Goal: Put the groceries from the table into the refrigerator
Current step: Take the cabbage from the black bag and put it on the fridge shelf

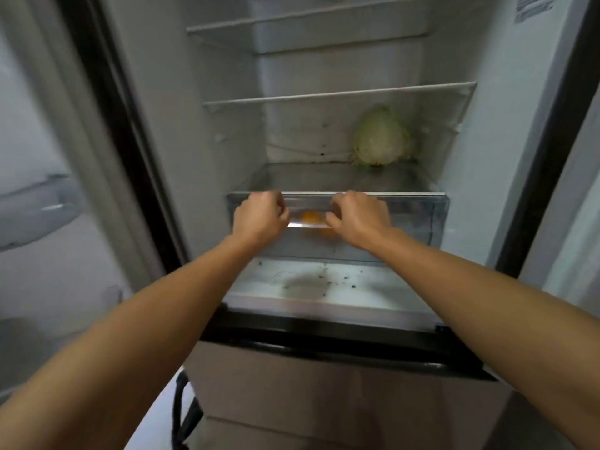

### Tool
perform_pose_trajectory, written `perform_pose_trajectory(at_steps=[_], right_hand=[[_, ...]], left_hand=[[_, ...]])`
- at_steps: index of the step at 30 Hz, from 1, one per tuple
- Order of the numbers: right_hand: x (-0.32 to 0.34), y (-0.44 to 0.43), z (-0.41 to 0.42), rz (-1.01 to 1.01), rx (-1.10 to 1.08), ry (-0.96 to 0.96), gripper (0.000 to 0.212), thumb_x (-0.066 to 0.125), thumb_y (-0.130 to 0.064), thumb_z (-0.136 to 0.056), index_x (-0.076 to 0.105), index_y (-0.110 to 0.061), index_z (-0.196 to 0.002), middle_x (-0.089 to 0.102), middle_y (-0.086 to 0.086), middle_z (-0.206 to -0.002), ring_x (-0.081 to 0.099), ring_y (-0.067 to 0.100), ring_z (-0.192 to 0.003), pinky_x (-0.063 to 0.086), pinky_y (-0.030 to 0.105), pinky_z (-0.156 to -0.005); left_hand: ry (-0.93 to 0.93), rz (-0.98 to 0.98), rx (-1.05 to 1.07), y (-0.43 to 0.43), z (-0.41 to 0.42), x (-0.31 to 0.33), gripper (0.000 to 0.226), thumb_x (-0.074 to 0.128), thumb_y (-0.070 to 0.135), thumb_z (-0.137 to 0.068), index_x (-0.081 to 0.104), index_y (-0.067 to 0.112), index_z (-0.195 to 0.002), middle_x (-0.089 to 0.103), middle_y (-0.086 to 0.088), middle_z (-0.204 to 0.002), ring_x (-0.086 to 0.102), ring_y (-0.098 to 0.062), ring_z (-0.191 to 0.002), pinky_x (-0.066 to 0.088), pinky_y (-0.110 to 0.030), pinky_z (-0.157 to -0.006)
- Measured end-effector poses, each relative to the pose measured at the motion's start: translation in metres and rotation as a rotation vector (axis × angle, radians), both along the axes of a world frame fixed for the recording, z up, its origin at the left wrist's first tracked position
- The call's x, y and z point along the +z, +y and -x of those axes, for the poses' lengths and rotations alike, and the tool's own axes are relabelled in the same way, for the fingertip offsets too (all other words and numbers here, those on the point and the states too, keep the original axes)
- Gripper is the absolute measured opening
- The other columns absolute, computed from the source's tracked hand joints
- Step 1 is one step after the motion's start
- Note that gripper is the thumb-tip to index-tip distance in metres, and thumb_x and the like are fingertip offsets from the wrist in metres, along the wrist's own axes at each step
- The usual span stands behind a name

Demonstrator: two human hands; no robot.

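The refrigerator stands open in front of me. Its clear crisper drawer [412, 219] sits at the bottom of the compartment. My left hand [259, 216] and my right hand [360, 219] both grip the drawer's front handle, fingers curled over its top edge. Orange fruit [310, 217] shows through the clear front between my hands. A pale green cabbage [380, 138] rests on the glass shelf [308, 177] just above the drawer, at the back right.
Two wire-edged shelves [337, 94] above hold nothing visible. The open door [39, 203] with its bins hangs at the left. Below the drawer is a stained white ledge [324, 284], then the closed freezer front [324, 384].
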State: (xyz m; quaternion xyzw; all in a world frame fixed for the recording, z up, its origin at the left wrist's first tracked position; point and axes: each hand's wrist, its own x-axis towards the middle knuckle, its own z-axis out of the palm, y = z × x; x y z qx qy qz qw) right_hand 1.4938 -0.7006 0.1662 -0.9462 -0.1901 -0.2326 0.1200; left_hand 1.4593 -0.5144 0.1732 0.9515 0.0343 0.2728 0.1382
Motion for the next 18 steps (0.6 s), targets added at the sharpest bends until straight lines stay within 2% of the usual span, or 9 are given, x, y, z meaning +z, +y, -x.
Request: perform_pose_trajectory(at_steps=[3,5,7,10,14,18], right_hand=[[-0.02,0.028,0.035,0.087,0.124,0.001,0.034,0.048,-0.041,-0.093,0.061,-0.021,-0.117,0.061,0.007,-0.118,0.059,0.031,-0.106,0.043,0.037,-0.077],[-0.034,0.048,0.057,0.109,0.202,-0.002,0.035,0.047,-0.042,-0.093,0.061,-0.021,-0.118,0.061,0.006,-0.119,0.058,0.029,-0.105,0.042,0.035,-0.075],[-0.051,0.07,0.082,0.126,0.281,0.036,0.036,0.047,-0.043,-0.093,0.059,-0.023,-0.121,0.06,0.004,-0.121,0.058,0.028,-0.106,0.045,0.037,-0.079],[-0.079,0.106,0.124,0.152,0.394,0.1,0.037,0.048,-0.043,-0.093,0.06,-0.024,-0.122,0.061,0.005,-0.122,0.058,0.029,-0.107,0.046,0.038,-0.082],[-0.116,0.157,0.198,0.25,0.542,0.145,0.034,0.046,-0.04,-0.094,0.06,-0.021,-0.119,0.06,0.006,-0.119,0.059,0.029,-0.103,0.046,0.036,-0.077],[-0.148,0.215,0.291,0.32,0.664,0.185,0.027,0.047,-0.039,-0.093,0.061,-0.022,-0.108,0.063,0.005,-0.112,0.059,0.027,-0.099,0.041,0.034,-0.071]], left_hand=[[0.079,-0.099,0.02,0.029,0.073,-0.023,0.015,0.053,0.032,-0.088,0.063,0.022,-0.093,0.07,-0.009,-0.096,0.062,-0.034,-0.09,0.043,-0.034,-0.066],[0.127,-0.136,0.035,0.045,0.121,-0.039,0.017,0.052,0.033,-0.089,0.063,0.024,-0.098,0.071,-0.006,-0.098,0.063,-0.032,-0.091,0.047,-0.036,-0.071],[0.169,-0.155,0.058,0.06,0.168,-0.057,0.019,0.052,0.033,-0.09,0.064,0.023,-0.1,0.07,-0.006,-0.1,0.063,-0.033,-0.093,0.048,-0.037,-0.073],[0.228,-0.142,0.097,0.082,0.235,-0.089,0.02,0.051,0.032,-0.089,0.063,0.021,-0.101,0.069,-0.006,-0.098,0.062,-0.033,-0.093,0.047,-0.036,-0.071],[0.345,-0.09,0.213,0.117,0.337,-0.131,0.026,0.049,0.034,-0.091,0.063,0.022,-0.11,0.068,-0.002,-0.103,0.062,-0.028,-0.097,0.049,-0.036,-0.075],[0.446,-0.061,0.351,0.155,0.462,-0.166,0.03,0.047,0.036,-0.093,0.06,0.021,-0.117,0.067,-0.002,-0.106,0.059,-0.025,-0.101,0.048,-0.036,-0.08]])
